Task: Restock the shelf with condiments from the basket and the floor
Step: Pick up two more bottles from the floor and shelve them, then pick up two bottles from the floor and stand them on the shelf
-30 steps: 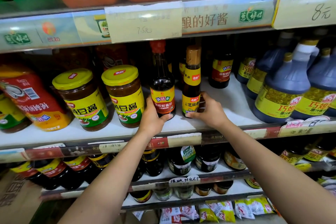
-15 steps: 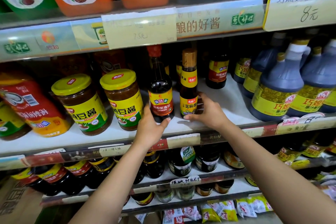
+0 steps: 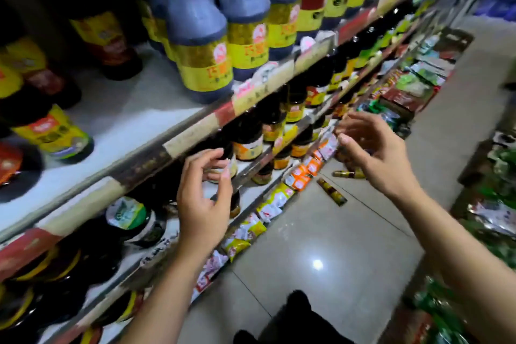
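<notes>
The view is blurred and tilted toward the aisle floor. My left hand (image 3: 203, 193) hovers in front of the lower shelves with fingers apart and nothing in it. My right hand (image 3: 371, 148) is raised over the floor, fingers spread, also holding nothing. Two slim bottles lie on the grey tiles: one (image 3: 332, 192) between my hands, the other (image 3: 349, 174) just under my right hand. The white shelf (image 3: 134, 112) at upper left carries the dark sauce bottles with yellow labels (image 3: 50, 131). No basket can be made out.
Large dark jugs with yellow labels (image 3: 201, 45) crowd the shelf's front edge. Jars (image 3: 248, 142) and dark bottles fill the lower shelves, and packets (image 3: 275, 198) line the bottom edge. Goods are stacked along the right of the aisle (image 3: 497, 218). My dark shoe (image 3: 298, 313) shows at the bottom.
Both hands have let go of the bottles on the shelf and pulled back with fingers open. The view has swung right and down toward the floor.
</notes>
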`<state>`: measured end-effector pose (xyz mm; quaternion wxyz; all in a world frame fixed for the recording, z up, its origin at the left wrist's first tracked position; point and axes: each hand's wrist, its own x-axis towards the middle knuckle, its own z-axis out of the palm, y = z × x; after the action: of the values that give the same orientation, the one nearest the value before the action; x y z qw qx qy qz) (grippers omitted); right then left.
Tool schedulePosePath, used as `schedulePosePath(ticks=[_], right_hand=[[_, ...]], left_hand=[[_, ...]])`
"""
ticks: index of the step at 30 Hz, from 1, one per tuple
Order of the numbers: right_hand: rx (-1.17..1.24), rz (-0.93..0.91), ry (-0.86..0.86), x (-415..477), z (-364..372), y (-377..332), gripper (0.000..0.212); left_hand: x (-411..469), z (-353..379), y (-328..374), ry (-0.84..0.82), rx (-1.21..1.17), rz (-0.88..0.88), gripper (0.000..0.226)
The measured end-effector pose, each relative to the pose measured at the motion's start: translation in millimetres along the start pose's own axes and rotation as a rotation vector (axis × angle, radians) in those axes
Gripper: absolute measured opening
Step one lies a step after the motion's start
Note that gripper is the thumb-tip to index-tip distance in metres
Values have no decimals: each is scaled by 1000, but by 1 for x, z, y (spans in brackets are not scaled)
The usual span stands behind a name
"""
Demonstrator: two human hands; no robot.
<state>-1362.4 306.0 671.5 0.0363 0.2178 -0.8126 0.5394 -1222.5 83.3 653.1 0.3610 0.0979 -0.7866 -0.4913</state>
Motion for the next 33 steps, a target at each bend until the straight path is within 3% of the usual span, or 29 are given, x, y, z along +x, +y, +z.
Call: schedulePosePath(ticks=[5,11,13,19,24,26,27,30,33], right_hand=[[-9,234,236,-40,-113,76,26],[-38,463,360,-80,-223,162,33],[-41,513,364,-86,-247,186,46],[-4,655,279,-60,-278,244,55],[7,758,174,-13,-289,299,40],[3,824,151,-1,-296,322,44],[4,876,140,8,-304,335,45],[-9,1022,62,17,-316,366,23],[-17,1122,-11,21,-327,401,19]], left_hand=[[1,88,10,-211,-64,-48,19],[7,191,8,-324,-58,-181,22],[14,220,8,-348,-63,-213,21],[35,283,-19,-392,-1,-293,39],[49,346,-65,-448,53,-433,30],[56,376,-84,-483,81,-505,34],[62,396,-94,-508,93,-562,32],[74,443,-111,-663,132,-726,29],[88,492,-131,-809,179,-829,29]])
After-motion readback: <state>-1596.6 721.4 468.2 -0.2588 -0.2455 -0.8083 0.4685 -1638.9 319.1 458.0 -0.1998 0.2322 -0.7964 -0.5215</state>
